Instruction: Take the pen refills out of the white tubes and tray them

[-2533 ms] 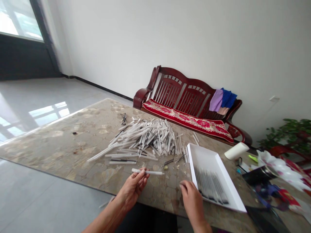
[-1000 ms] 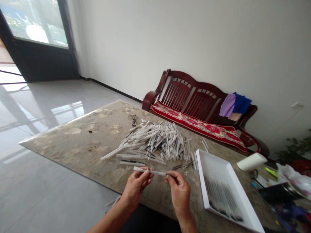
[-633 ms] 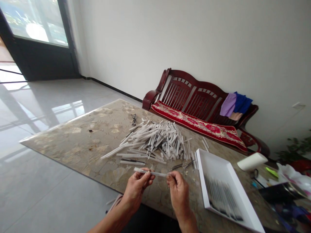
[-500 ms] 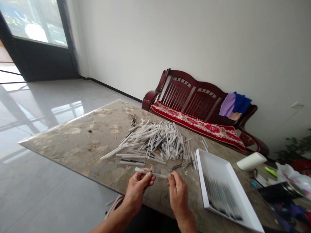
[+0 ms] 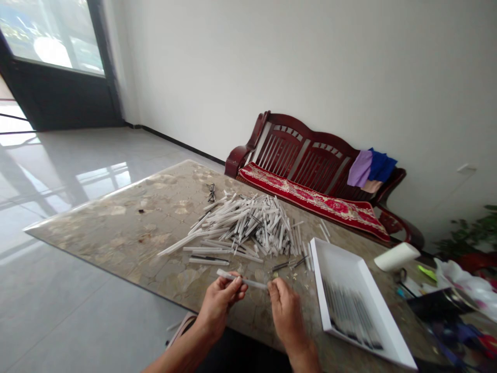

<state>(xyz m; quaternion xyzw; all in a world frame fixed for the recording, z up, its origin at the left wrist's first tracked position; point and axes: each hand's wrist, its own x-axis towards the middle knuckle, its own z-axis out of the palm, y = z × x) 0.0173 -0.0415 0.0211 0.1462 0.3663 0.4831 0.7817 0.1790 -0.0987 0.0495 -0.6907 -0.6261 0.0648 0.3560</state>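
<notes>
I note the right hand (image 5: 286,305), earlier clear of the slim translucent plastic tube (image 5: 254,284), now pinches its three-o'clock end; the left hand (image 5: 219,304) grips its middle. Handling is thus two-handed, six o'clock of the pale tube heap (image 5: 243,223), nine o'clock of the shallow white cardboard box (image 5: 341,259).

left grip (image 5: 218,304) and right grip (image 5: 285,308), both bare. left forearm (image 5: 184,346) and right forearm (image 5: 306,358) bare too, as far as seen. below and between the grips: black clothing (image 5: 240,353) at the lap, plain-looking, too dark for seams.
</notes>
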